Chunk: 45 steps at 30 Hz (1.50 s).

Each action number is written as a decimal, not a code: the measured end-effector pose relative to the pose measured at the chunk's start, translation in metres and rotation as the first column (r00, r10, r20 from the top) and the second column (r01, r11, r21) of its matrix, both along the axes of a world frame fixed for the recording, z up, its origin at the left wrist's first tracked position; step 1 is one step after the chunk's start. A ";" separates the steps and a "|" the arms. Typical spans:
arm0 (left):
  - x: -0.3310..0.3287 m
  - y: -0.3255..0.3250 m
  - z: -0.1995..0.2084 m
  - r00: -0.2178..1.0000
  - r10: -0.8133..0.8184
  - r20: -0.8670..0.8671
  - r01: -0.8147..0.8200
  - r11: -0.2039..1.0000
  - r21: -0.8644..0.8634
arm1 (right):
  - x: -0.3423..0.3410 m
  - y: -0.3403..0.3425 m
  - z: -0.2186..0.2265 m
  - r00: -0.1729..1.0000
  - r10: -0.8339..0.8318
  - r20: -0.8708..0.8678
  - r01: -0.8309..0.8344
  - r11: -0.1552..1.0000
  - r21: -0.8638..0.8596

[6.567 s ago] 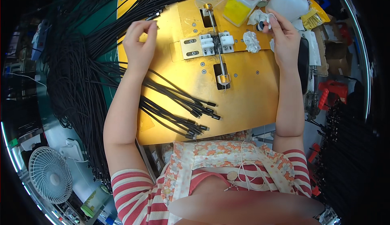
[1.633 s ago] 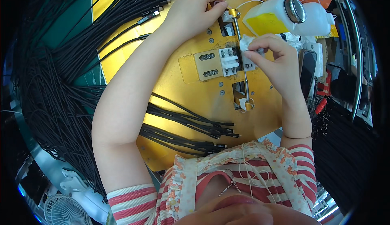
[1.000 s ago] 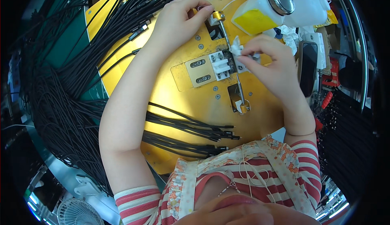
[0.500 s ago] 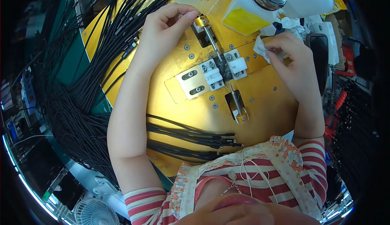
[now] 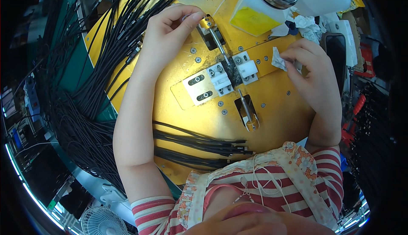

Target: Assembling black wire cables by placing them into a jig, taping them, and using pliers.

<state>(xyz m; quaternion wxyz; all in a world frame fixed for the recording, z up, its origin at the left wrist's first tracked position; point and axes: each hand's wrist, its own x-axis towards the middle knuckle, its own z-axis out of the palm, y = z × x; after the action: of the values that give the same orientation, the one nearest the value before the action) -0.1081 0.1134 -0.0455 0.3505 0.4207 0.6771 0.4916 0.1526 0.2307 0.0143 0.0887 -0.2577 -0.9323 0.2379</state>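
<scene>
Two bundles of thin black cables with plug ends [image 5: 199, 143] lie across the near edge of the yellow metal jig plate [image 5: 276, 120], close to the person's chest and touched by neither hand. Beyond them a slim metal lever [image 5: 247, 112] sits in a slot, and past that two small white plastic clamp blocks [image 5: 233, 73] flank a dark, grimy channel at the plate's middle. The right hand [image 5: 312, 71], near the plate's right edge, has its fingertips pinched together on a crumpled white wipe [image 5: 278, 59], just beside the blocks. The left hand [image 5: 170, 31], toward the far edge, closes thumb and finger on a small brass knob [image 5: 207, 22] at the end of a steel rod. A square plastic bottle of yellow liquid with a metal cap [image 5: 263, 3] stands at the far right corner. Judging by this, cleaning the clamp is in hand; next, the wipe would have to be brought precisely into that channel.
</scene>
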 end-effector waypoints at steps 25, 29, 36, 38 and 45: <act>0.009 0.003 0.003 0.995 0.045 0.091 -0.040 0.998 -0.050 | 0.008 0.010 0.000 0.993 -0.038 -0.116 0.045 0.998 0.053; 0.010 0.001 -0.002 0.998 0.038 0.056 -0.037 0.999 -0.006 | 0.007 0.008 0.002 0.990 -0.075 -0.116 0.077 0.997 0.015; 0.013 0.003 0.001 0.996 0.030 0.081 -0.030 1.000 0.000 | 0.006 0.015 0.000 0.977 -0.164 -0.135 0.166 0.986 0.004; 0.013 0.003 0.001 0.995 0.031 0.093 -0.030 1.000 -0.009 | 0.006 0.019 -0.006 0.968 -0.157 -0.197 0.172 0.983 0.061; 0.012 0.003 -0.001 0.997 0.033 0.064 -0.032 0.999 -0.006 | 0.002 0.030 -0.020 0.963 -0.111 -0.246 0.177 0.948 0.266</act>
<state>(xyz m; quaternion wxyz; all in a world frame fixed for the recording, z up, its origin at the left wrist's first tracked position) -0.0959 0.1167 -0.0468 0.3649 0.3929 0.6735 0.5088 0.1550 0.2610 -0.0060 0.2484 -0.2810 -0.9190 0.1217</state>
